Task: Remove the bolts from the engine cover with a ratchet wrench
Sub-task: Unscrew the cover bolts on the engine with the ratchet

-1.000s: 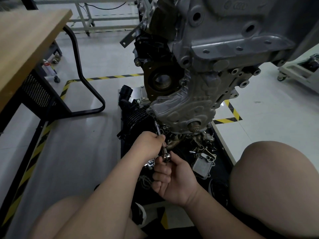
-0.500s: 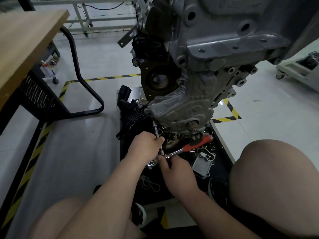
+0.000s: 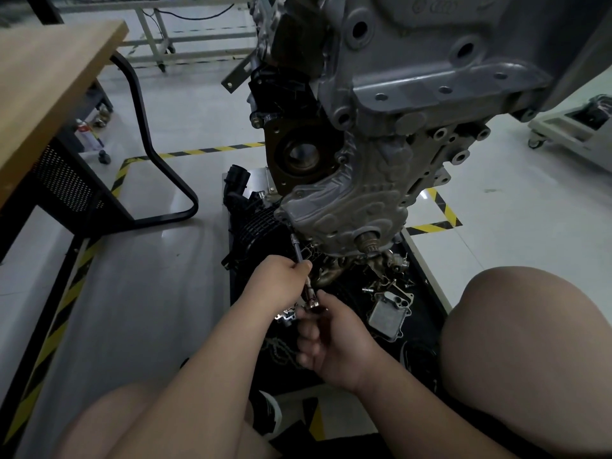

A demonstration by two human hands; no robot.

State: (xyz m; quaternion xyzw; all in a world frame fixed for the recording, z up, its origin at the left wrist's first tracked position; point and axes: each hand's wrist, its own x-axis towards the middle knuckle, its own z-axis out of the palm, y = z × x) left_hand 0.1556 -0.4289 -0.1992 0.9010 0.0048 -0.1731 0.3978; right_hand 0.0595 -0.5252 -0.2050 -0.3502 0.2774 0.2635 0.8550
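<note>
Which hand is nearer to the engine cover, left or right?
Left. The left hand grips the extension bar just below the engine cover; the right hand holds the ratchet head lower, farther away.

A glossy pale floor (image 3: 139, 293) carries lines of yellow-black tape (image 3: 205, 150). A wood-topped table (image 3: 43, 81) with a bent black tube leg (image 3: 155, 154) stands left; a metal frame (image 3: 159, 34) stands far back, a white wheeled cart (image 3: 576, 127) right
</note>
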